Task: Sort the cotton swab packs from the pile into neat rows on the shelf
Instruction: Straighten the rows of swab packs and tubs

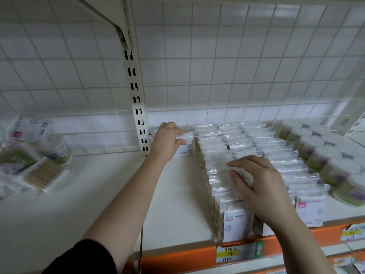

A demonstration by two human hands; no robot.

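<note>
Two hands are at work on the shelf (177,194), and nearest me my right hand (258,186) hovers with its fingers spread and curled over the front half of the first row of packs (223,175), its grip apart and holding nothing; whether the fingertips touch the plastic I cannot tell. On the orange shelf edge just below, a yellow price tag (233,253) carries handwriting too smeared to read. The front packs show a small red mark and grey print, also illegible. Farther back my left hand (167,141) has its grip clamped on a cotton swab pack (185,144), upright near the grid wall and just left of that row's far end. To do this well, I judge, I should stand it square with the swab tips up like its neighbours, begin a new row touching the first, and steady the finished row with the free hand so nothing tips. Round tubs (320,153) fill the right side. Well off to the left, the unsorted pile (33,155) lies jumbled and blurred.
</note>
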